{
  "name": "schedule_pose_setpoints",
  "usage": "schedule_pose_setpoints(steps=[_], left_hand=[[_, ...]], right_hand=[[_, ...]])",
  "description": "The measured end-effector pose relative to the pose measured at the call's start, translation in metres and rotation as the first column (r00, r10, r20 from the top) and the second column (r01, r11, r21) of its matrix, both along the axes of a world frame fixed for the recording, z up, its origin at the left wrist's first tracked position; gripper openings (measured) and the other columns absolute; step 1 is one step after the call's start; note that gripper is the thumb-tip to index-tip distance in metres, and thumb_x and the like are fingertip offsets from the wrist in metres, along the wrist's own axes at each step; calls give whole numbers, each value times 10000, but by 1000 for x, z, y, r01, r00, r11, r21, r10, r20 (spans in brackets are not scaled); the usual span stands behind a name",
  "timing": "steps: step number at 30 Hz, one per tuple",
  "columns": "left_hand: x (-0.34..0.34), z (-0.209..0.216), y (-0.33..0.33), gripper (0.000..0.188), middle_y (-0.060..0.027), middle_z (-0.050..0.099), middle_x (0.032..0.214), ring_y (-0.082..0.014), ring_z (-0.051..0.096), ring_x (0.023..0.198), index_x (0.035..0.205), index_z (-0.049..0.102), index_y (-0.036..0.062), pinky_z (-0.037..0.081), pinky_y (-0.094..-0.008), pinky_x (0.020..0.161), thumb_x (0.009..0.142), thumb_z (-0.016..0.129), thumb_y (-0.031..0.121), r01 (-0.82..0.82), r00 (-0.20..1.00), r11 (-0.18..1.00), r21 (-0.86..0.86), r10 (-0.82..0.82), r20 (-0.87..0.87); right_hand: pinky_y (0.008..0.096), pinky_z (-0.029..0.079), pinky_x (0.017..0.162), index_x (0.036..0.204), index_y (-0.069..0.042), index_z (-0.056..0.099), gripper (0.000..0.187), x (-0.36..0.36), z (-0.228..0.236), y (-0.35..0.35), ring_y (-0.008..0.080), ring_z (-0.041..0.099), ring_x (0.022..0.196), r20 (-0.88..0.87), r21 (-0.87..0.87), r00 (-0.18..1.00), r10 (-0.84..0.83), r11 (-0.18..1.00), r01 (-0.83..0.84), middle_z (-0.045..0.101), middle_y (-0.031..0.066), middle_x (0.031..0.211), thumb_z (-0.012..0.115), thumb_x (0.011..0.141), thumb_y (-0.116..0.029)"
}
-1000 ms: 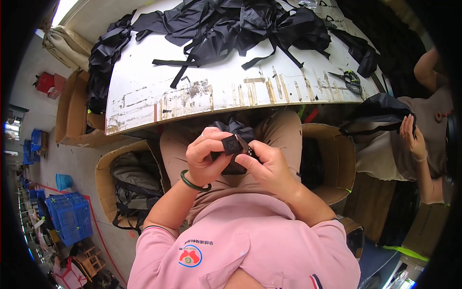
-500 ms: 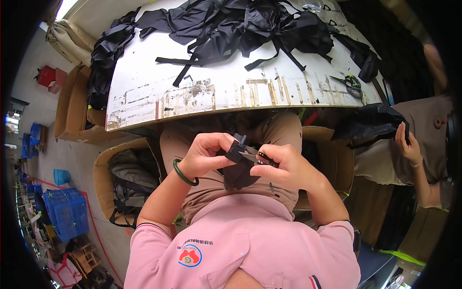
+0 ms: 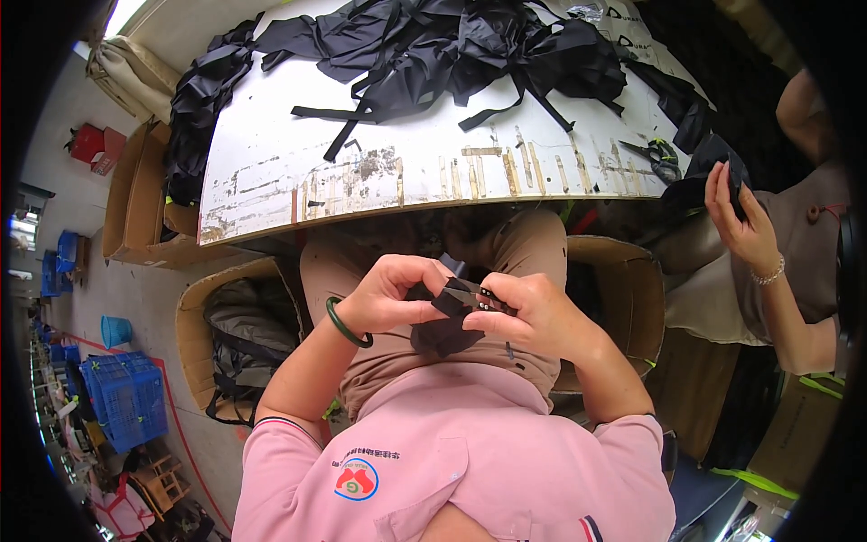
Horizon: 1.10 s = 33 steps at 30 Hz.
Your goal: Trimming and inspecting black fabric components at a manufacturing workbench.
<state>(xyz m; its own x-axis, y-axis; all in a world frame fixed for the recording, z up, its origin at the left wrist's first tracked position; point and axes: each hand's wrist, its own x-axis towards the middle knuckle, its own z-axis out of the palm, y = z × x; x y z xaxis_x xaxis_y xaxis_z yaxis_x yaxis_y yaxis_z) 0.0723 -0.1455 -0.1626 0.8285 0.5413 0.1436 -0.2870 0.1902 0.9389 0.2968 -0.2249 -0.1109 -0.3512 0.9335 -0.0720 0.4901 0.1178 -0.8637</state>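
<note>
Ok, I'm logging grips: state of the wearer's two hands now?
Left hand: closed, pinching black cloth.
Right hand: closed around small scissors.

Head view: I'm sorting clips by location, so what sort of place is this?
Likely a sewing or textile workshop: black fabric lies heaped on a worn white table, scissors lie near its right end, and the right hand holds small snips at a black piece.

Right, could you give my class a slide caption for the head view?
Left hand holds black cloth while the right hand holds small snips against it, near a white table.
</note>
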Motion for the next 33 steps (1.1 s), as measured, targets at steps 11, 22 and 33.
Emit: schedule_pose_setpoints(steps=[11,22,33], left_hand=[[-5,7,18,111,-137,681,946,-179,631,899,869,652,-45,485,-280,821,767,694,-39,315,949,923,-223,-311,53],[0,5,27,144,-156,686,875,-210,624,832,838,637,-44,474,-306,751,745,739,-4,510,843,761,-402,-534,60],[1,-3,23,148,-113,699,913,-156,652,869,897,655,-33,495,-266,828,758,705,-40,592,773,678,-436,-630,71]], right_hand=[[350,381,491,752,-18,541,385,12,-3,-2,224,441,481,-102,-144,991,83,985,-97,484,126,559,710,843,-352],[375,412,505,804,-28,564,395,10,-5,-2,305,541,523,-47,-35,973,227,973,-229,533,143,581,714,826,-392],[408,430,520,797,-52,583,393,7,-10,0,343,561,543,106,30,955,278,959,-283,537,133,564,679,836,-432]])
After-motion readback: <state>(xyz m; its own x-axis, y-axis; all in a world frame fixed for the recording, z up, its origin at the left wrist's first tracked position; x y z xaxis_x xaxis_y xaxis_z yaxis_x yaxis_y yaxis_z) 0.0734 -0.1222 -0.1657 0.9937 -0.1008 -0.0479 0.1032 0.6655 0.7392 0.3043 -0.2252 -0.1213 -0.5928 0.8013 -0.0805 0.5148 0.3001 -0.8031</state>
